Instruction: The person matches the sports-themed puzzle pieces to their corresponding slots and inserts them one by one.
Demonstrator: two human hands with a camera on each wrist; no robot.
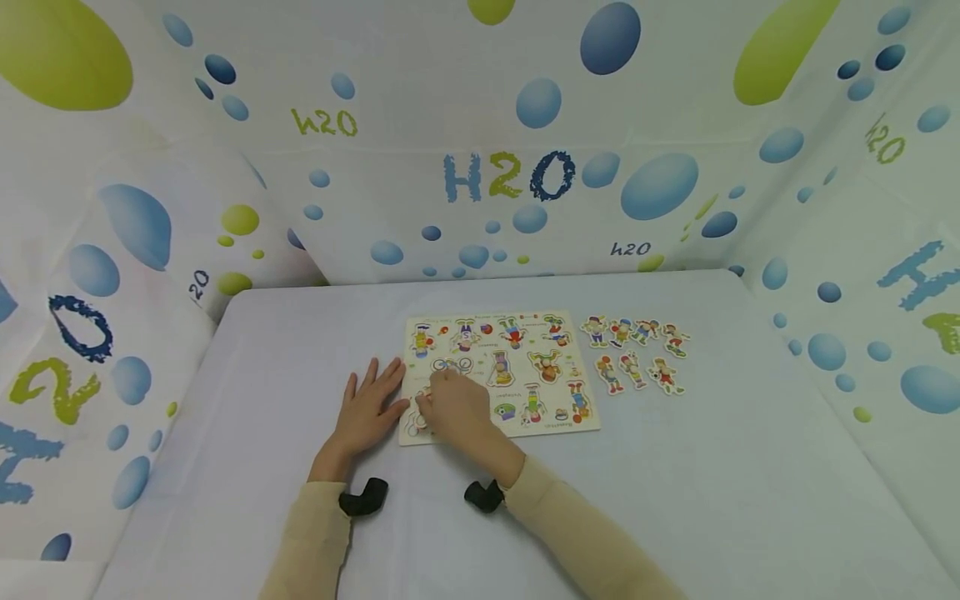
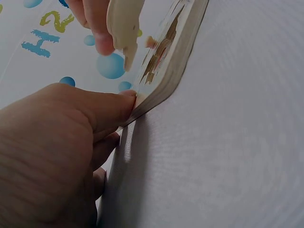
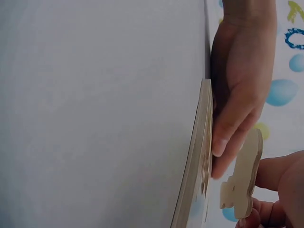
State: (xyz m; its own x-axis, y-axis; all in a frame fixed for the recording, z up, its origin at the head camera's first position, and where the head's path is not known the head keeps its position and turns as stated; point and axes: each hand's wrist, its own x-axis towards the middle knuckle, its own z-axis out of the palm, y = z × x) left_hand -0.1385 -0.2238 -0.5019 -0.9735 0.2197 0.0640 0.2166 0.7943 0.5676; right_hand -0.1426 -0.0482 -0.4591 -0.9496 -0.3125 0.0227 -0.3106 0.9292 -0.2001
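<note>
A wooden puzzle board (image 1: 585, 423) with printed sports figures lies on the white table. My right hand (image 1: 461, 408) is over its left part and pinches a wooden puzzle piece (image 3: 246, 173), held tilted and apart from the board. In the head view the hand mostly hides this piece; the left wrist view shows the pale back of the puzzle piece (image 2: 123, 26). My left hand (image 1: 367, 408) lies at the board's left edge with fingers spread. Its thumb touches the board's near corner, as the left wrist view shows.
Several loose puzzle pieces (image 1: 664, 377), shaped as figures, lie in two rows to the right of the board. A white cloth backdrop (image 1: 405, 192) with blue and green drops rises behind the table and along both sides. Black wrist mounts (image 1: 365, 497) sit by the sleeves.
</note>
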